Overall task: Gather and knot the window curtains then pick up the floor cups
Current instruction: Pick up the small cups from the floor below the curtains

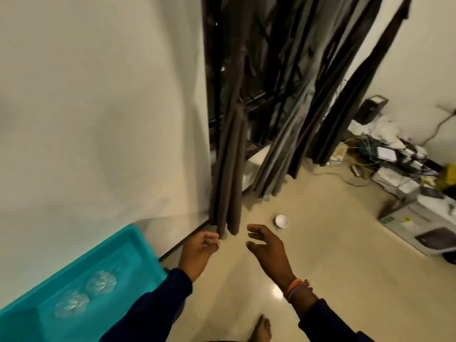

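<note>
Dark brown curtains hang at the window. The left curtain (230, 169) is gathered into a narrow bundle whose lower end hangs just above the floor. A second curtain (291, 134) hangs looser to its right, and a third (352, 99) further right. My left hand (199, 248) is just left of the bundle's lower end, fingers relaxed and near the fabric, holding nothing. My right hand (265, 245) is spread open to the right of the bundle, empty. A small white cup (281, 221) stands on the floor just beyond my right hand.
A turquoise plastic tub (81, 280) stands against the white wall at lower left. Boxes, cables and clutter (399, 166) line the right wall. A printer-like box (424, 225) sits on the cream tiled floor (333, 267). My bare foot (264, 328) shows at the bottom.
</note>
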